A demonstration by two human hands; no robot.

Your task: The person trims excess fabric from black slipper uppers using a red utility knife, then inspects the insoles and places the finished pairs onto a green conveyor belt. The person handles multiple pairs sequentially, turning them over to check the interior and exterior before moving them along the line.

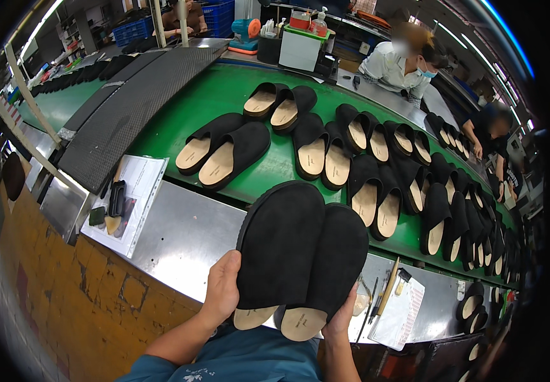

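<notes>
while hands grip black slipper pair (300, 254), slipper rows (377, 165) crowd green belt (218, 95).

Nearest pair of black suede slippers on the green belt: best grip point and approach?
Pair of black suede slippers: pinch the open heel ends, which point toward the near belt edge. Come from the steel counter side; both tan insoles lie exposed there, and the closed toes face away.

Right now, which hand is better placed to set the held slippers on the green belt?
Right hand, probably: it cups the right slipper nearest the green belt. Left hand grips the left slipper over the metal ledge.
</notes>
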